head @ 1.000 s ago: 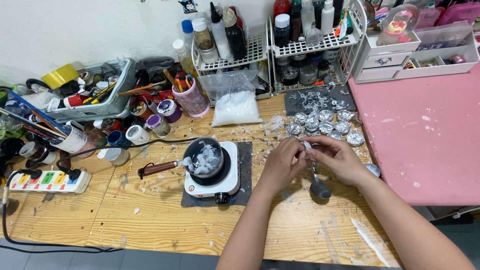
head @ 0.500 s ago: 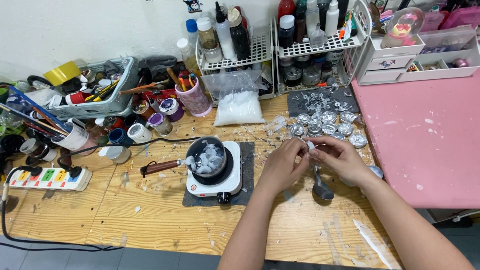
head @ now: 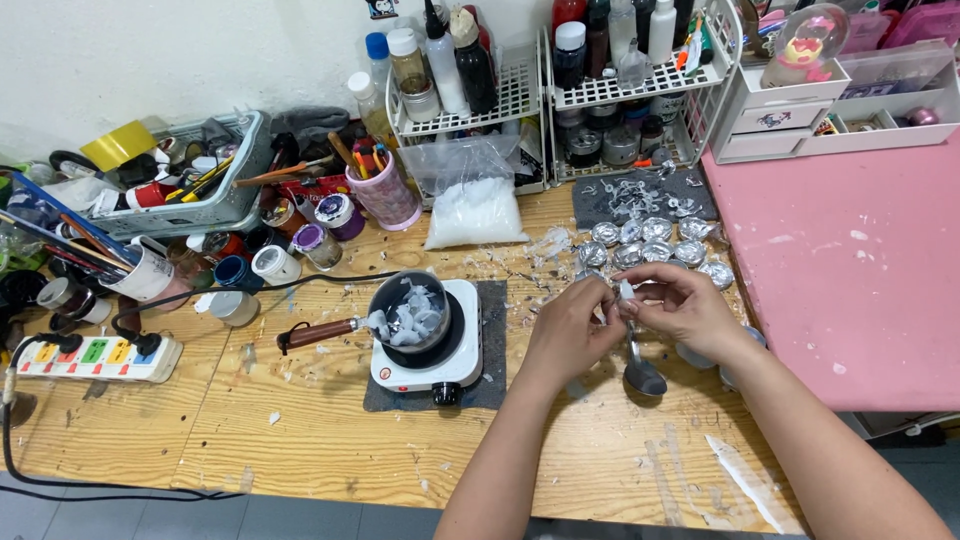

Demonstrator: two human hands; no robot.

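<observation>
Spoon [head: 640, 372] lies nearest on the wooden table [head: 300, 440], just under both hands. Left hand [head: 572, 332] and right hand [head: 680, 305] pinch a small foil piece [head: 624, 291] between their fingertips (mostly hidden). Behind: foil cups [head: 655, 240]; left, a hotplate [head: 430, 345] bearing a pot [head: 408, 312].

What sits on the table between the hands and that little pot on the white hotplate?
Nothing visible. The left hand and right hand pinch a small silvery piece above a spoon. Only bare, crumb-strewn table separates them from the pot on the hotplate.
</observation>
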